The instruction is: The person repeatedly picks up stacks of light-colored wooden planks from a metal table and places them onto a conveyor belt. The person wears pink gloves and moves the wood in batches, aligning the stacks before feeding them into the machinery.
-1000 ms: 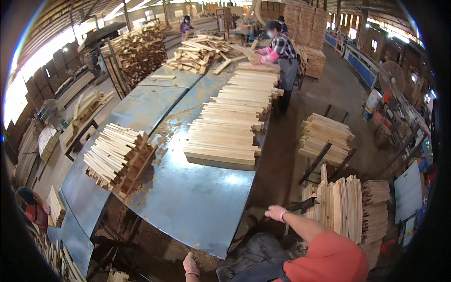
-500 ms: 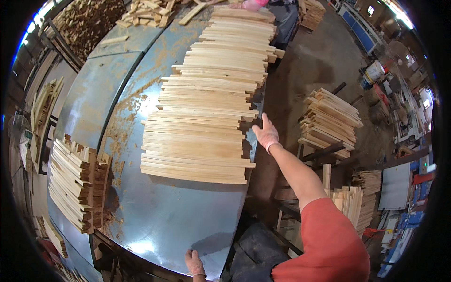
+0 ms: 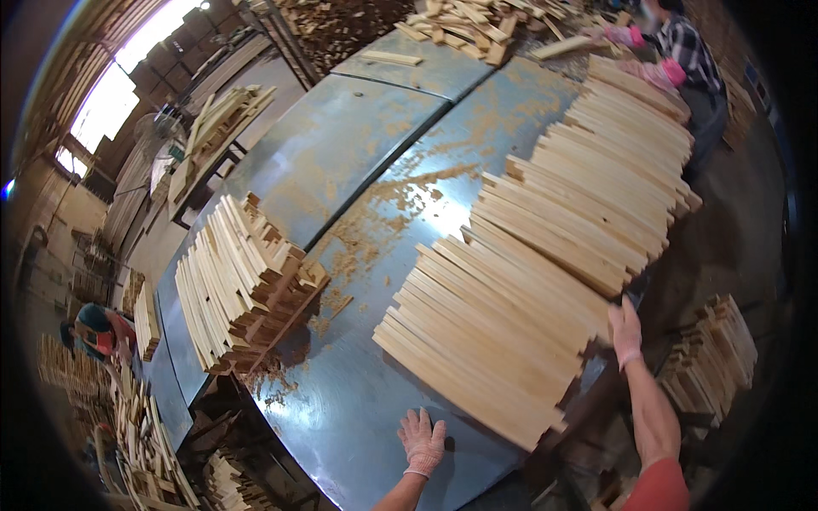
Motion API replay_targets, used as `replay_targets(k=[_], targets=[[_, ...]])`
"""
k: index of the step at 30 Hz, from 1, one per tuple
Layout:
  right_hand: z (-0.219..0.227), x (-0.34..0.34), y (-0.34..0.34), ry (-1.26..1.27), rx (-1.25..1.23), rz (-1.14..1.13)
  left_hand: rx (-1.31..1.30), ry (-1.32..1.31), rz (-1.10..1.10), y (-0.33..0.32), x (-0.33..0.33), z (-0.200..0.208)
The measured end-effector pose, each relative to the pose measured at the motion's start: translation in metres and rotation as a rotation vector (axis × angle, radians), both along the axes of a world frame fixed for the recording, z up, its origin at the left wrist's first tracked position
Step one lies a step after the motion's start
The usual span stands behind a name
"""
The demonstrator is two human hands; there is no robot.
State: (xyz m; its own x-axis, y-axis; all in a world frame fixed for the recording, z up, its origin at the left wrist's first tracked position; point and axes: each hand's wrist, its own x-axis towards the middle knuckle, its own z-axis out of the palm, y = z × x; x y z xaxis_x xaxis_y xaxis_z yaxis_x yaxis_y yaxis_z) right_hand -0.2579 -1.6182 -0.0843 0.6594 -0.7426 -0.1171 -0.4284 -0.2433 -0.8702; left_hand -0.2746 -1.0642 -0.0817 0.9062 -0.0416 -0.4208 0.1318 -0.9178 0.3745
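Pale wooden strips (image 3: 503, 319) lie side by side in a long row on the metal table (image 3: 375, 417). A narrow dark gap divides the near group from the far group (image 3: 588, 192). My right hand (image 3: 626, 330), in a thin pinkish glove, is at the right-hand ends of the near strips, by the gap. Its fingers are bent against those ends; their tips are partly hidden. My left hand (image 3: 422, 443), gloved alike, is open with fingers spread over the bare metal, just off the nearest strip. It holds nothing.
Stacked strips (image 3: 234, 285) stand at the table's left, beside scattered sawdust (image 3: 358, 226). Offcuts (image 3: 469, 25) pile up at the far end. A co-worker (image 3: 682, 51) in pink gloves touches the row's far end. Another person (image 3: 102, 328) is at far left. More strips (image 3: 711, 358) stand at right.
The view has swung left. My right hand has come from beside the row to its strip ends, and a gap shows in the row. My left hand has moved farther in over the table, fingers spread.
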Motion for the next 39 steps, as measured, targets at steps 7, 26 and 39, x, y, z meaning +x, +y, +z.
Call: replay_targets(k=[7, 26, 39], targets=[[0.078, -0.097, 0.119, 0.375, 0.255, 0.493, -0.076, -0.092, 0.143, 0.037, 0.021, -0.023], [-0.02, 0.079, 0.174, 0.149, 0.475, 0.502, -1.232, 0.07, 0.864, 0.06, 0.066, 0.024], [0.016, -0.007, 0.207, 0.197, 0.856, 0.564, -1.237, 0.543, 0.995, 0.121, -0.011, 0.036]])
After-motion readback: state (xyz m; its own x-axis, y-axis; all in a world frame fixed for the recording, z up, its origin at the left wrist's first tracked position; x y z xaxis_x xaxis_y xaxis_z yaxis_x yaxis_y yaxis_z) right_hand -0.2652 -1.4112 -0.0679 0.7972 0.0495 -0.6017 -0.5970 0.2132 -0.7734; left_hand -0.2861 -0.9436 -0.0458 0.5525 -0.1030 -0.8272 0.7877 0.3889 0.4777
